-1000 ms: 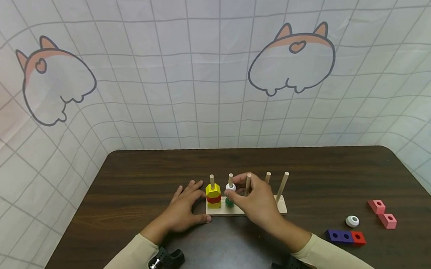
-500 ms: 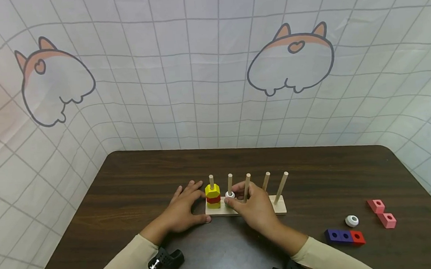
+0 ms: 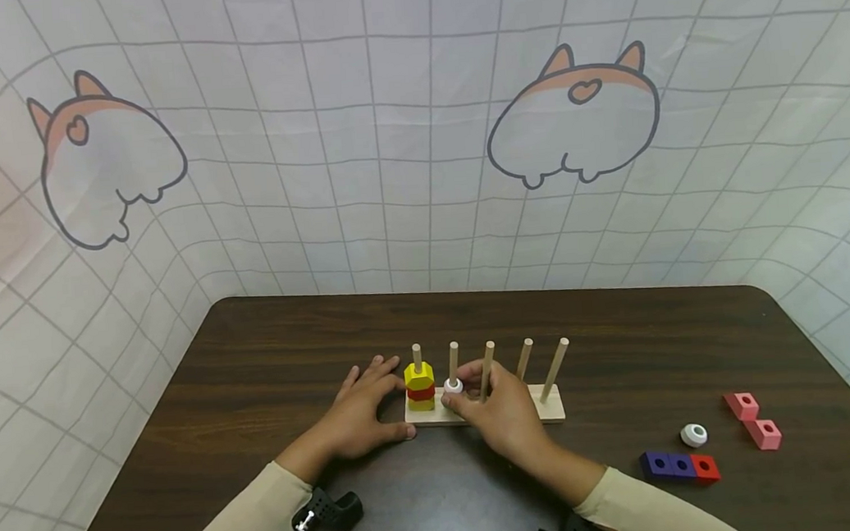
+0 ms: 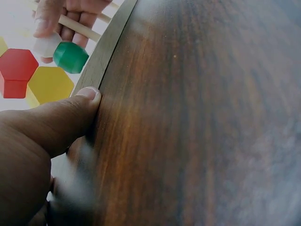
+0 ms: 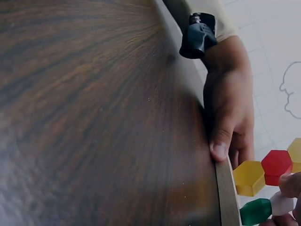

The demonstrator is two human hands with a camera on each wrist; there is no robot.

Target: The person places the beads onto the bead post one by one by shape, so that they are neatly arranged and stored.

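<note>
A wooden peg board [image 3: 551, 409] with several upright pegs stands mid-table. Its leftmost peg carries a yellow hexagonal block at the bottom, a red hexagonal block [image 3: 422, 394] above that, and another yellow hexagonal block [image 3: 419, 375] on top. On the second peg, a white bead [image 3: 453, 387] sits directly over a green bead [image 4: 70, 57], which the head view hides. My right hand [image 3: 508, 412] pinches the white bead between thumb and fingers, reaching around the third peg. My left hand [image 3: 364, 409] lies at the board's left end, fingers spread, thumb touching the front edge.
To the right lie another white bead [image 3: 694, 436], two pink blocks [image 3: 765, 434], two purple blocks [image 3: 668, 466] and a red block [image 3: 706, 469]. The pegs right of the second one carry no beads. A patterned white curtain [image 3: 401, 135] rises behind the table.
My right hand has lowered the white bead down the second peg onto the green one, mostly before the half-second-ago frame. Since then it has barely moved. My left hand has stayed put.
</note>
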